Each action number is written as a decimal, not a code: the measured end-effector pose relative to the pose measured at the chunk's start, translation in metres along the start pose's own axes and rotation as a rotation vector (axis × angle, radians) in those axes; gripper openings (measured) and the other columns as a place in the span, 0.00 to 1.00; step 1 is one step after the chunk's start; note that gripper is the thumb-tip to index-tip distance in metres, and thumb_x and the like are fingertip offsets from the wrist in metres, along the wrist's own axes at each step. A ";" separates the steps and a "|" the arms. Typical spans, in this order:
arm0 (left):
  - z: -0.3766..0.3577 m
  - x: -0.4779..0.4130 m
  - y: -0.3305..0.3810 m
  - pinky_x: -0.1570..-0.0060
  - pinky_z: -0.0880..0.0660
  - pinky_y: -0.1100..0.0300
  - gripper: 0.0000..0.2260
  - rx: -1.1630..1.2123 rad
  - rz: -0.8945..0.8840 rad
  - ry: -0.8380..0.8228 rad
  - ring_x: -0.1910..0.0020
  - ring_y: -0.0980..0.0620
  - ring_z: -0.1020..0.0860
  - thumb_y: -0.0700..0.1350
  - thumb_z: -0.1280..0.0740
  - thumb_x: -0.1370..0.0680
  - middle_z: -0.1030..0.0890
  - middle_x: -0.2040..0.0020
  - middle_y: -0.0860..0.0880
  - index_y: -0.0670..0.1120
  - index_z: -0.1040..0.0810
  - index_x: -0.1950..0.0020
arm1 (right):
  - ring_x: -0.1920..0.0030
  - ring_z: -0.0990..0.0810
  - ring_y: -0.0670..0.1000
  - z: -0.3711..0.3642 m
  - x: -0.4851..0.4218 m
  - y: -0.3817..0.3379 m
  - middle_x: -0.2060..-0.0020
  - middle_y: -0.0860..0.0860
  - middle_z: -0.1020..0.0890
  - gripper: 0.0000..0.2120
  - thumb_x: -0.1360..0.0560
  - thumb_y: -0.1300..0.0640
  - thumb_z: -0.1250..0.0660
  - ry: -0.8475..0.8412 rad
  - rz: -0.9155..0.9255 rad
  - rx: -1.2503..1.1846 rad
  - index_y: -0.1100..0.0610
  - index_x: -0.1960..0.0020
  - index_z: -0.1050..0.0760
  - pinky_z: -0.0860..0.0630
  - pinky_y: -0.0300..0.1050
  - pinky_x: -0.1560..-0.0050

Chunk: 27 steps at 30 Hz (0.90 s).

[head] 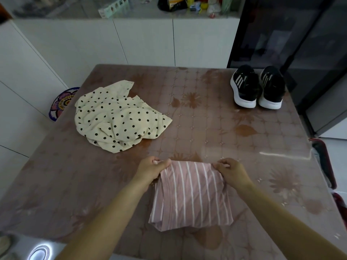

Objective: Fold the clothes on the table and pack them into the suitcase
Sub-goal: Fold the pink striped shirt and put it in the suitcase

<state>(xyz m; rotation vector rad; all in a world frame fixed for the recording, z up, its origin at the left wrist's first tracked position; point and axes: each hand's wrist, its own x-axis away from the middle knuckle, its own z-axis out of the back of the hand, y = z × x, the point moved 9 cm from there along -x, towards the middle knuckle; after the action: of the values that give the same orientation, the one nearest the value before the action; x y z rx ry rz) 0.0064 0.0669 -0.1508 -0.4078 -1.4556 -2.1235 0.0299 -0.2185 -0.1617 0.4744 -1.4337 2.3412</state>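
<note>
Pinching the far corners of the pink striped garment (191, 196) near the front edge of the table (244, 147), left hand (153, 167) and right hand (231, 170) each curled onto cloth, stripes running straight away from the body. Probably mid-fold, with the far edge to be drawn back along the stripes toward the near hem. Farther off and leftward, nearer the left hand: the crumpled polka-dot garment (116, 117); past the table's right side, apparently the suitcase (323, 162); at the far right corner, black shoes (257, 87).
</note>
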 end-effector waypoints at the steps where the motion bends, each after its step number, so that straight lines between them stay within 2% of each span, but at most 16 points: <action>1: 0.001 -0.004 0.000 0.61 0.27 0.61 0.15 -0.053 -0.033 0.077 0.60 0.51 0.24 0.52 0.30 0.26 0.21 0.54 0.46 0.41 0.24 0.47 | 0.52 0.20 0.56 0.000 -0.002 0.002 0.55 0.53 0.18 0.08 0.25 0.51 0.32 0.035 -0.004 0.051 0.55 0.52 0.24 0.23 0.48 0.51; 3: 0.004 0.003 0.011 0.48 0.28 0.56 0.18 -0.254 -0.189 0.219 0.46 0.47 0.24 0.54 0.35 0.23 0.23 0.44 0.46 0.43 0.27 0.40 | 0.49 0.21 0.55 0.003 0.007 0.001 0.48 0.52 0.19 0.12 0.23 0.47 0.38 0.106 0.016 0.208 0.53 0.43 0.27 0.27 0.51 0.44; 5: -0.006 0.029 0.029 0.39 0.32 0.52 0.18 -0.544 -0.496 0.314 0.37 0.47 0.29 0.55 0.40 0.22 0.27 0.38 0.47 0.46 0.28 0.36 | 0.40 0.26 0.54 0.009 0.027 -0.011 0.41 0.49 0.24 0.18 0.22 0.43 0.45 0.211 0.164 0.407 0.50 0.37 0.31 0.38 0.57 0.33; 7: -0.037 0.059 0.035 0.30 0.41 0.46 0.20 -0.805 -0.758 0.258 0.29 0.46 0.36 0.57 0.45 0.21 0.32 0.29 0.49 0.51 0.30 0.32 | 0.33 0.32 0.56 -0.004 0.053 -0.026 0.35 0.51 0.29 0.23 0.22 0.39 0.52 0.227 0.381 0.630 0.48 0.34 0.31 0.48 0.62 0.28; 8: -0.053 0.067 0.027 0.29 0.44 0.41 0.21 -0.922 -0.817 0.208 0.26 0.43 0.40 0.59 0.46 0.21 0.36 0.26 0.48 0.54 0.32 0.30 | 0.31 0.35 0.58 -0.017 0.064 -0.028 0.31 0.52 0.32 0.25 0.22 0.38 0.53 0.191 0.469 0.733 0.47 0.33 0.32 0.50 0.63 0.28; 9: -0.065 0.069 0.018 0.30 0.45 0.38 0.23 -1.015 -0.822 0.167 0.25 0.41 0.43 0.60 0.47 0.21 0.39 0.24 0.48 0.55 0.34 0.28 | 0.28 0.38 0.60 -0.032 0.072 -0.026 0.28 0.53 0.35 0.26 0.22 0.36 0.55 0.134 0.524 0.812 0.45 0.30 0.34 0.51 0.64 0.28; 11: -0.078 0.063 -0.001 0.32 0.45 0.33 0.25 -1.109 -0.758 0.119 0.26 0.37 0.47 0.61 0.47 0.22 0.40 0.23 0.47 0.57 0.38 0.26 | 0.24 0.50 0.60 -0.055 0.072 -0.011 0.23 0.52 0.47 0.30 0.25 0.30 0.63 -0.013 0.517 0.882 0.37 0.26 0.46 0.54 0.63 0.28; 13: -0.082 0.054 -0.010 0.33 0.43 0.31 0.25 -1.125 -0.692 0.094 0.27 0.37 0.45 0.60 0.47 0.22 0.40 0.24 0.47 0.57 0.38 0.26 | 0.24 0.64 0.55 -0.066 0.063 0.007 0.23 0.47 0.61 0.33 0.31 0.27 0.72 -0.093 0.473 0.866 0.33 0.27 0.60 0.59 0.59 0.26; 14: -0.084 0.052 -0.011 0.34 0.41 0.31 0.24 -1.124 -0.669 0.078 0.27 0.37 0.44 0.60 0.46 0.22 0.39 0.24 0.47 0.57 0.37 0.26 | 0.25 0.67 0.53 -0.069 0.058 0.014 0.25 0.45 0.65 0.33 0.32 0.26 0.74 -0.094 0.469 0.867 0.32 0.28 0.63 0.59 0.57 0.25; 15: -0.085 0.050 -0.013 0.35 0.38 0.31 0.24 -1.125 -0.650 0.064 0.28 0.37 0.43 0.60 0.46 0.22 0.38 0.24 0.46 0.57 0.36 0.27 | 0.25 0.67 0.52 -0.069 0.056 0.018 0.25 0.45 0.66 0.32 0.32 0.26 0.73 -0.075 0.479 0.874 0.32 0.28 0.64 0.59 0.55 0.25; 17: -0.088 0.048 -0.016 0.37 0.36 0.32 0.24 -1.117 -0.619 0.029 0.28 0.37 0.44 0.59 0.46 0.22 0.38 0.25 0.46 0.56 0.36 0.27 | 0.24 0.62 0.54 -0.071 0.054 0.022 0.23 0.48 0.59 0.30 0.27 0.28 0.68 -0.051 0.481 0.889 0.34 0.26 0.61 0.58 0.52 0.27; 21: -0.087 0.045 -0.016 0.36 0.35 0.34 0.24 -1.073 -0.601 0.006 0.26 0.38 0.47 0.59 0.48 0.21 0.42 0.23 0.47 0.57 0.39 0.26 | 0.24 0.49 0.58 -0.073 0.052 0.022 0.23 0.52 0.47 0.28 0.22 0.32 0.60 -0.047 0.466 0.891 0.38 0.24 0.55 0.46 0.55 0.29; 23: -0.084 0.048 -0.017 0.32 0.40 0.36 0.24 -0.999 -0.602 0.005 0.24 0.38 0.52 0.60 0.48 0.21 0.48 0.22 0.47 0.58 0.42 0.25 | 0.24 0.53 0.57 -0.070 0.056 0.016 0.23 0.52 0.51 0.29 0.23 0.31 0.60 -0.034 0.491 0.850 0.38 0.24 0.55 0.47 0.54 0.28; 25: -0.073 0.053 -0.023 0.28 0.48 0.41 0.28 -0.864 -0.550 0.031 0.24 0.40 0.59 0.63 0.49 0.22 0.59 0.22 0.48 0.60 0.50 0.24 | 0.24 0.63 0.54 -0.066 0.062 0.016 0.24 0.50 0.61 0.32 0.25 0.29 0.59 -0.037 0.468 0.710 0.38 0.25 0.60 0.54 0.50 0.26; 27: -0.056 0.061 -0.031 0.28 0.47 0.47 0.32 -0.685 -0.470 0.095 0.23 0.44 0.60 0.64 0.47 0.23 0.66 0.23 0.52 0.63 0.61 0.25 | 0.23 0.60 0.53 -0.053 0.071 0.017 0.23 0.51 0.61 0.37 0.26 0.32 0.47 -0.001 0.356 0.427 0.42 0.24 0.59 0.50 0.47 0.27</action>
<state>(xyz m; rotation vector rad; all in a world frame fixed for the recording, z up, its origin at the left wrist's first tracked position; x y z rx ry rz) -0.0587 0.0085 -0.1636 -0.2039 -0.7768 -2.9606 -0.0461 -0.1695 -0.1656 0.3474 -1.0828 2.9517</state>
